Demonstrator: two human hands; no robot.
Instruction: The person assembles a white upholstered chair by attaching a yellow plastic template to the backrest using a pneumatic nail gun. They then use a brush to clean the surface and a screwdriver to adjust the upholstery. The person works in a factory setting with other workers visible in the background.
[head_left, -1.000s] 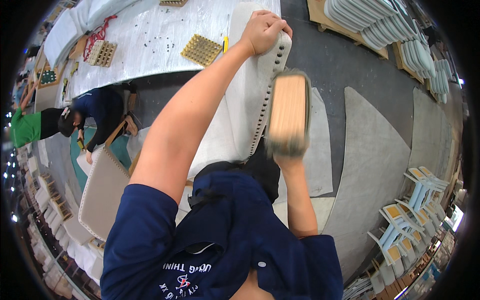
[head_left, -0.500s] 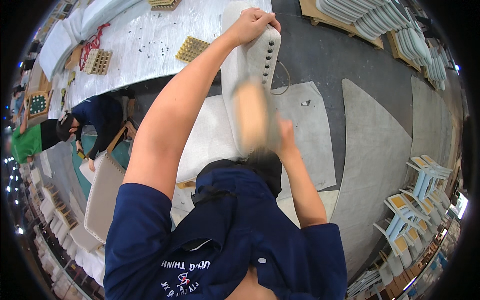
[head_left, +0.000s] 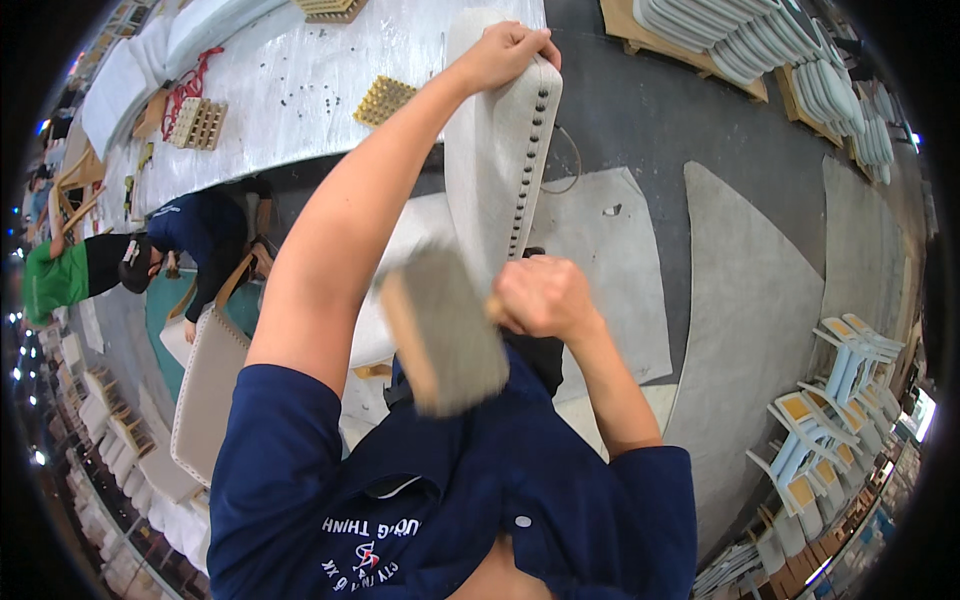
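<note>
Across the top corner of an upholstered chair back (head_left: pixel 480 160) lies my left hand (head_left: pixel 508 52), its fingers curled over the edge. A row of dark round nail heads (head_left: pixel 529 153) runs down the light grey side edge. My right hand (head_left: pixel 545 297) is wrapped round the short handle of a wooden mallet (head_left: pixel 448 330). The mallet's block-shaped head, slightly blurred, hangs in front of my lap, apart from the chair. Part of the pale chair seat (head_left: pixel 420 235) shows behind my left forearm, and the lower nail row passes out of sight behind my right hand.
Left stands a plastic-covered table (head_left: pixel 270 90) with egg-tray-like holders (head_left: pixel 385 100) and scattered small dark pieces. Two co-workers, one in dark blue (head_left: pixel 205 235) and one in green (head_left: pixel 55 280), are beyond another chair (head_left: pixel 208 400). Grey sheets (head_left: pixel 750 330) cover floor at right, near stacked chair parts (head_left: pixel 825 420).
The mallet has swung away from the chair's edge, leftward and closer to my body. My right hand has shifted slightly left and down. My left hand keeps its place on the chair back.
</note>
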